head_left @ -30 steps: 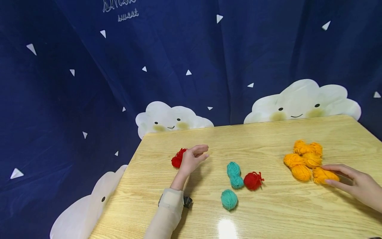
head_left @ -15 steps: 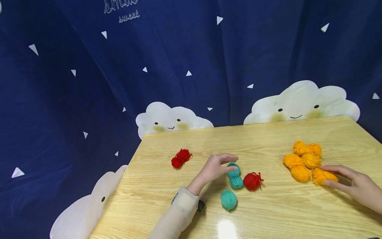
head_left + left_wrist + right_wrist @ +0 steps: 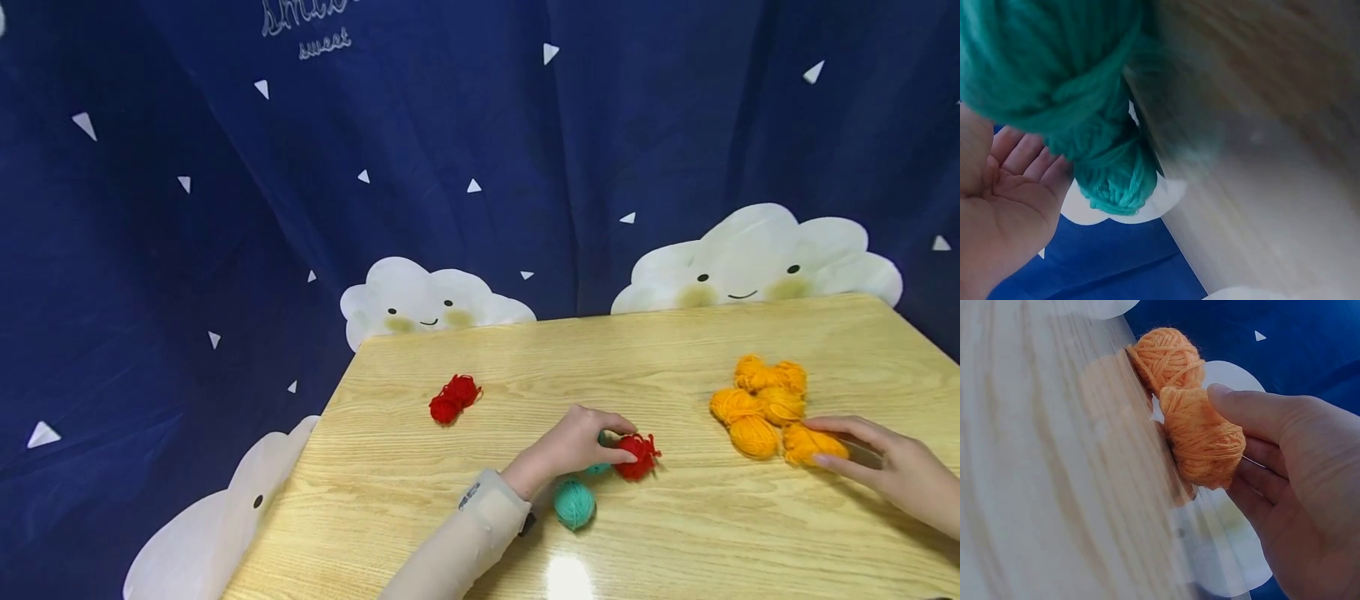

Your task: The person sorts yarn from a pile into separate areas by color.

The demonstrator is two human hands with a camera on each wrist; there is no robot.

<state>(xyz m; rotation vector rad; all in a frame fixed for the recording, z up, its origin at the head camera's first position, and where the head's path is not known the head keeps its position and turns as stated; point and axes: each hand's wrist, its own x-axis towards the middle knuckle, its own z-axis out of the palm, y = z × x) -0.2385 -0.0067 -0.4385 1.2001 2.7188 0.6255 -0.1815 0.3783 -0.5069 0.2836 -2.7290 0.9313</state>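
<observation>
My left hand [image 3: 573,443] is at a red yarn ball [image 3: 637,458] in the head view, thumb on its near side and fingers at its far top edge. A teal yarn ball [image 3: 575,505] lies just below that wrist. More teal yarn [image 3: 597,469] shows under the thumb, mostly hidden by the hand. In the left wrist view, teal balls [image 3: 1116,181] cover part of the fingers, and the red ball is out of sight. At the right, my right hand [image 3: 892,467] holds an orange yarn ball [image 3: 1204,440] between thumb and fingers, on the table.
Several other orange yarn balls [image 3: 753,437] lie grouped beside the right hand. Two red yarn balls [image 3: 455,398] touch each other at the back left. The wooden table [image 3: 360,500] ends at a dark blue curtain [image 3: 450,125] with white cloud shapes [image 3: 757,258].
My left hand has moved right from the two red balls, past the teal ones, to the single red ball. My right hand has stayed at the orange ball.
</observation>
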